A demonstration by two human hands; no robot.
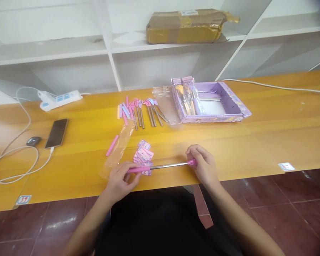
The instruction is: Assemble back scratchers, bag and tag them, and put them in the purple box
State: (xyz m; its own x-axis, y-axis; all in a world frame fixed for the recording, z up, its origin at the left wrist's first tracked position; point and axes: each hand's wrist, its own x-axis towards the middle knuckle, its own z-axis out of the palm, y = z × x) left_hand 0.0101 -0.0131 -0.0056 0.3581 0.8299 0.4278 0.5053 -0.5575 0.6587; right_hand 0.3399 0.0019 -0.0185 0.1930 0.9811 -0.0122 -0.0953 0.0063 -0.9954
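A pink back scratcher (168,165) with a metal rod lies level across the front of the table, held at both ends. My left hand (122,179) is closed round its pink handle. Over the pink claw end, my right hand (202,164) is closed, and the fingers hide most of the claw. Beneath the handle is a loose pile of small printed cards (144,153). Left of them are a pink handle sleeve (112,145) and a clear plastic bag (122,142). Farther back lie several back scratchers (152,112) with short metal rods, beside several coloured sleeves (124,110).
A purple display box (241,115) at the back right holds bagged back scratchers (188,99). On the left are a phone (57,133) on a cable, a dark mouse (33,141) and a power strip (61,100). A taped carton (184,27) sits on the shelf behind.
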